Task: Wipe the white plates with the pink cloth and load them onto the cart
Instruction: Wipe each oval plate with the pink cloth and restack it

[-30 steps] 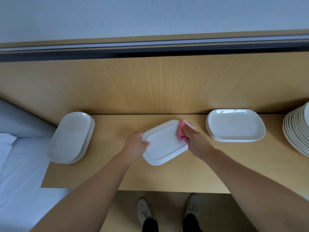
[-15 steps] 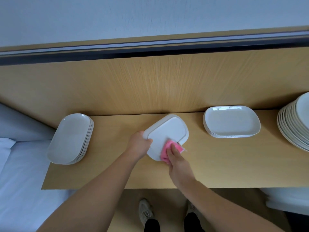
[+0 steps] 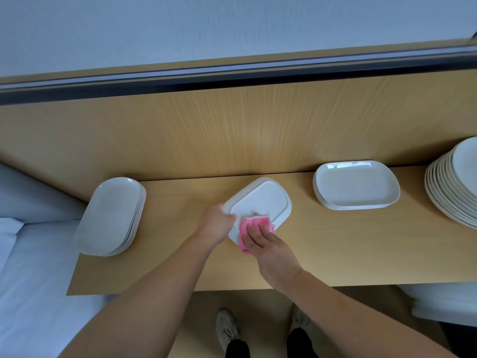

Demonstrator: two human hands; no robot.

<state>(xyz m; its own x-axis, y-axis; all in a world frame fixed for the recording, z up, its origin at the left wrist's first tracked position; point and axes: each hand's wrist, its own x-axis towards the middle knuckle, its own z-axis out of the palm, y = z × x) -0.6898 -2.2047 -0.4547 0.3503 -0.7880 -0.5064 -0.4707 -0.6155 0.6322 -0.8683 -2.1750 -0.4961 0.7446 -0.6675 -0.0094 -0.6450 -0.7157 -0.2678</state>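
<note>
Nearest, at the bottom edge, two pale shoes [image 3: 227, 329] stand on the floor below the worktop [image 3: 335, 249]. Both bare forearms reach forward and inward from the lower corners and meet over the middle of the worktop.

The right hand [image 3: 268, 244] lies palm down with its fingers [image 3: 254, 232] fairly straight and close together. Its grip is flat, pressing the pink cloth [image 3: 254, 223] onto the near corner of a white plate [image 3: 260, 200]. The cloth is folded, and part of it hangs past the plate's near edge under the hand.

The left hand [image 3: 216, 226] is just left of it, wrist bent slightly. Its grip is curled round the plate's left rim, thumb on top. The plate is rectangular with rounded corners and turned at an angle to the worktop's edge. Whether it rests on the wood or is lifted off it I cannot tell.

Further left, at the worktop's end, sits a stack of oval plates [image 3: 111, 215]. To the right, well apart from the hands, is a stack of rectangular plates [image 3: 356, 186], and beyond it a taller stack of round plates [image 3: 454, 187] cut off by the frame.

Behind them rises a wood-grain back panel [image 3: 232, 130], topped by a dark rail [image 3: 232, 77] and a pale wall [image 3: 232, 27].
</note>
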